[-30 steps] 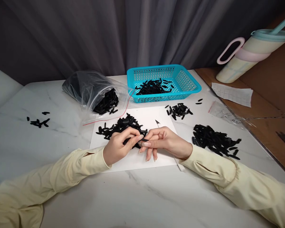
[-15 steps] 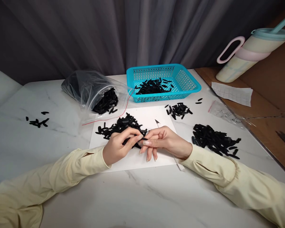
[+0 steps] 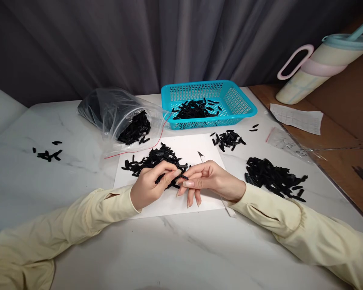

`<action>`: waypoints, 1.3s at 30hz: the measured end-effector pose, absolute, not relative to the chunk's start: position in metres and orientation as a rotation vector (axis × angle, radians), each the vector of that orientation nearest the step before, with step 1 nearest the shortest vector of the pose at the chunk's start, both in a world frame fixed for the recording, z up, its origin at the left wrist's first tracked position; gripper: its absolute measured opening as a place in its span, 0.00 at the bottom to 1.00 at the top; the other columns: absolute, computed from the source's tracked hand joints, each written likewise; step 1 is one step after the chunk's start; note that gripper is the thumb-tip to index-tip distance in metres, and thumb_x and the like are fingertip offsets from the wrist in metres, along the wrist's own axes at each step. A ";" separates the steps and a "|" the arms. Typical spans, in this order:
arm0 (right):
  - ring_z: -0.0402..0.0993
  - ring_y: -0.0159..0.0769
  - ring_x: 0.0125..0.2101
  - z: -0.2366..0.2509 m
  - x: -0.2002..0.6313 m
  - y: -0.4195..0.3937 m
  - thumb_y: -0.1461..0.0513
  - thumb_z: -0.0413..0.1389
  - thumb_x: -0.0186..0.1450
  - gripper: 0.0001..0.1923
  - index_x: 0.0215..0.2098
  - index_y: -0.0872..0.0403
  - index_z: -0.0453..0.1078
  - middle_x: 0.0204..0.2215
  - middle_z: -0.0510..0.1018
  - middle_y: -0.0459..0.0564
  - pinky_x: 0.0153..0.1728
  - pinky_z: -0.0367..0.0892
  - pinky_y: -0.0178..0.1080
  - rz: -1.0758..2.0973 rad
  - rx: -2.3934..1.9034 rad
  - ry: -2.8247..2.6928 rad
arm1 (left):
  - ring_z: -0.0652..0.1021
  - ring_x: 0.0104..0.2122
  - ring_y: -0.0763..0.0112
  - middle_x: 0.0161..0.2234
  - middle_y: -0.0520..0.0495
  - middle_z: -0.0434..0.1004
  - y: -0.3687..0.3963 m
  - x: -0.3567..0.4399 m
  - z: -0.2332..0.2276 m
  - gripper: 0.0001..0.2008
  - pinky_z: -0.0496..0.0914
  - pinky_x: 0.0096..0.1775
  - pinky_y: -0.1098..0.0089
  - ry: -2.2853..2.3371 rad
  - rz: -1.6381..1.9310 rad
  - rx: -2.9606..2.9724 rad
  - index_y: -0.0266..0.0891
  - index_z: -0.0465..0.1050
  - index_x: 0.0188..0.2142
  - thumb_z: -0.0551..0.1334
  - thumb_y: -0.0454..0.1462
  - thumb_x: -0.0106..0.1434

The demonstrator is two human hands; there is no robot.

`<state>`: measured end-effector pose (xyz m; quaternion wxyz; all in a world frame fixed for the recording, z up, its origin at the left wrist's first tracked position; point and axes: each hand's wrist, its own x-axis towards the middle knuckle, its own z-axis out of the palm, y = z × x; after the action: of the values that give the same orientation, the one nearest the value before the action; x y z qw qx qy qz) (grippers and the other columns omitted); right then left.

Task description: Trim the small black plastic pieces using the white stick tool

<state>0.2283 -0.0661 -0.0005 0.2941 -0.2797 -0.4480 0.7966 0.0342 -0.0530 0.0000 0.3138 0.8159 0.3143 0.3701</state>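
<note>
Where our two hands meet over the white sheet [image 3: 196, 147], a single small black piece [image 3: 184, 176] sits pinched at the fingertips. Left hand [image 3: 149, 187]: thumb and forefinger closed on the piece, other fingers curled under. Right hand [image 3: 210, 180]: forefinger and thumb nipping the same piece from the other side, remaining fingers hanging down toward the paper. A thin blade [image 3: 201, 155] pokes up past the right hand's knuckles (how it is held is hidden by the fingers).

Just behind the hands, touching the left fingers, lies a loose heap of black pieces [image 3: 155, 159] on the sheet. Further right on the marble table [image 3: 181, 249], a larger pile [image 3: 272, 177], well apart from the sheet; a smaller cluster [image 3: 226, 139] lies near the sheet's far corner. Beyond that, a blue basket [image 3: 238, 100] with more pieces in it, and beside it a clear bag [image 3: 115, 114] lying on its side, mouth open, spilling pieces. A few strays [image 3: 48, 154] far left. Off right: a pale tumbler [image 3: 317, 68] and a paper slip [image 3: 296, 117] on the wooden surface.

Step in hand, as we judge it: working on one piece between the fingertips, probably trimming or checking it. Next move likely calls for a steady pinch, since the piece is small and the blade sits close to the fingers.
</note>
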 end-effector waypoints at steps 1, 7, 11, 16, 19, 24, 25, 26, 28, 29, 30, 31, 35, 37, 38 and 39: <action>0.78 0.36 0.24 0.000 0.228 -0.066 0.60 0.60 0.60 0.11 0.36 0.62 0.72 0.32 0.79 0.56 0.18 0.68 0.30 2.131 -0.739 -1.201 | 0.66 0.17 0.83 0.19 0.56 0.67 -0.053 0.034 0.000 0.05 0.60 0.21 0.81 0.827 0.977 2.153 0.36 0.66 0.32 0.54 0.32 0.64; 0.78 0.35 0.24 0.000 0.226 -0.066 0.57 0.53 0.65 0.14 0.35 0.63 0.71 0.32 0.79 0.59 0.18 0.69 0.30 2.157 -0.726 -1.207 | 0.66 0.17 0.84 0.20 0.56 0.69 -0.054 0.034 -0.001 0.04 0.61 0.21 0.82 0.823 0.973 2.156 0.36 0.66 0.32 0.54 0.32 0.64; 0.78 0.37 0.26 -0.003 0.226 -0.065 0.60 0.56 0.63 0.10 0.34 0.61 0.70 0.33 0.79 0.57 0.19 0.71 0.30 2.150 -0.707 -1.172 | 0.67 0.17 0.84 0.21 0.56 0.69 -0.054 0.034 -0.001 0.04 0.61 0.22 0.81 0.831 0.958 2.151 0.36 0.66 0.32 0.54 0.32 0.64; 0.79 0.39 0.26 -0.005 0.226 -0.065 0.62 0.58 0.61 0.08 0.37 0.59 0.68 0.32 0.80 0.54 0.19 0.72 0.32 2.194 -0.676 -1.112 | 0.67 0.18 0.83 0.20 0.56 0.68 -0.054 0.035 0.000 0.04 0.61 0.23 0.81 0.823 0.934 2.110 0.37 0.65 0.33 0.54 0.33 0.64; 0.79 0.38 0.26 -0.004 0.226 -0.065 0.63 0.58 0.61 0.11 0.41 0.58 0.68 0.32 0.80 0.55 0.19 0.71 0.31 2.209 -0.672 -1.093 | 0.66 0.17 0.82 0.20 0.57 0.66 -0.054 0.035 -0.001 0.04 0.61 0.22 0.80 0.876 0.900 1.980 0.38 0.62 0.35 0.54 0.36 0.64; 0.78 0.35 0.26 -0.002 0.229 -0.064 0.63 0.57 0.62 0.14 0.46 0.58 0.68 0.32 0.80 0.55 0.19 0.69 0.29 2.238 -0.643 -1.120 | 0.64 0.15 0.81 0.17 0.60 0.60 -0.052 0.034 -0.007 0.08 0.58 0.20 0.79 0.949 0.866 1.696 0.40 0.59 0.35 0.54 0.42 0.64; 0.78 0.35 0.25 -0.002 0.230 -0.064 0.63 0.57 0.62 0.14 0.46 0.58 0.67 0.32 0.80 0.54 0.19 0.69 0.29 2.241 -0.633 -1.127 | 0.63 0.15 0.82 0.17 0.60 0.58 -0.051 0.034 -0.009 0.08 0.58 0.19 0.79 0.948 0.862 1.665 0.40 0.59 0.35 0.54 0.42 0.64; 0.78 0.35 0.25 -0.002 0.231 -0.064 0.63 0.57 0.62 0.14 0.46 0.58 0.67 0.32 0.80 0.54 0.19 0.69 0.29 2.237 -0.627 -1.130 | 0.61 0.15 0.82 0.17 0.60 0.57 -0.051 0.034 -0.010 0.09 0.57 0.19 0.79 0.939 0.857 1.638 0.40 0.59 0.35 0.54 0.43 0.64; 0.78 0.35 0.24 -0.001 0.232 -0.063 0.63 0.56 0.63 0.12 0.45 0.57 0.65 0.31 0.80 0.54 0.19 0.68 0.29 2.212 -0.623 -1.140 | 0.58 0.14 0.83 0.17 0.61 0.55 -0.050 0.034 -0.010 0.09 0.55 0.18 0.80 0.887 0.851 1.591 0.40 0.58 0.34 0.54 0.43 0.64; 0.78 0.35 0.24 -0.001 0.232 -0.063 0.63 0.55 0.63 0.11 0.44 0.57 0.64 0.31 0.80 0.53 0.18 0.67 0.29 2.195 -0.619 -1.145 | 0.56 0.14 0.83 0.17 0.61 0.54 -0.050 0.034 -0.010 0.09 0.54 0.17 0.80 0.853 0.845 1.571 0.40 0.58 0.34 0.53 0.43 0.65; 0.78 0.35 0.23 0.000 0.232 -0.064 0.63 0.55 0.64 0.09 0.43 0.56 0.63 0.31 0.80 0.53 0.18 0.67 0.29 2.176 -0.613 -1.153 | 0.55 0.14 0.83 0.16 0.61 0.53 -0.050 0.034 -0.009 0.09 0.53 0.17 0.80 0.822 0.835 1.559 0.40 0.58 0.34 0.52 0.43 0.65; 0.78 0.35 0.23 0.000 0.232 -0.064 0.63 0.54 0.64 0.09 0.42 0.55 0.62 0.31 0.80 0.53 0.18 0.66 0.29 2.158 -0.606 -1.161 | 0.54 0.14 0.83 0.16 0.61 0.52 -0.050 0.034 -0.008 0.10 0.53 0.17 0.79 0.801 0.821 1.561 0.39 0.58 0.33 0.51 0.43 0.65; 0.78 0.37 0.21 0.003 0.230 -0.064 0.62 0.53 0.65 0.07 0.37 0.53 0.57 0.31 0.80 0.52 0.16 0.65 0.29 2.091 -0.582 -1.193 | 0.56 0.15 0.82 0.15 0.61 0.53 -0.052 0.034 -0.004 0.10 0.54 0.18 0.78 0.805 0.721 1.678 0.38 0.60 0.35 0.50 0.43 0.66; 0.77 0.36 0.20 0.002 0.230 -0.065 0.62 0.53 0.65 0.07 0.35 0.53 0.56 0.31 0.80 0.52 0.15 0.64 0.28 2.032 -0.601 -1.190 | 0.56 0.16 0.81 0.16 0.60 0.54 -0.053 0.034 -0.002 0.09 0.54 0.19 0.77 0.799 0.678 1.719 0.38 0.60 0.37 0.50 0.42 0.66; 0.77 0.35 0.19 0.002 0.229 -0.065 0.63 0.53 0.65 0.08 0.34 0.53 0.55 0.30 0.80 0.51 0.14 0.63 0.27 1.998 -0.615 -1.185 | 0.56 0.16 0.81 0.16 0.60 0.54 -0.054 0.034 -0.001 0.09 0.54 0.19 0.77 0.792 0.668 1.730 0.38 0.60 0.38 0.50 0.42 0.66; 0.77 0.35 0.18 0.001 0.230 -0.065 0.63 0.53 0.65 0.08 0.33 0.53 0.55 0.30 0.80 0.51 0.13 0.62 0.27 1.966 -0.628 -1.179 | 0.56 0.16 0.81 0.16 0.60 0.55 -0.054 0.034 0.000 0.09 0.55 0.20 0.77 0.787 0.660 1.742 0.38 0.60 0.39 0.50 0.42 0.66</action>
<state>0.2296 -0.0650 0.0008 0.3729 -0.2451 -0.4603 0.7674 0.0336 -0.0541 -0.0002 0.5308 0.7301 0.3297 0.2766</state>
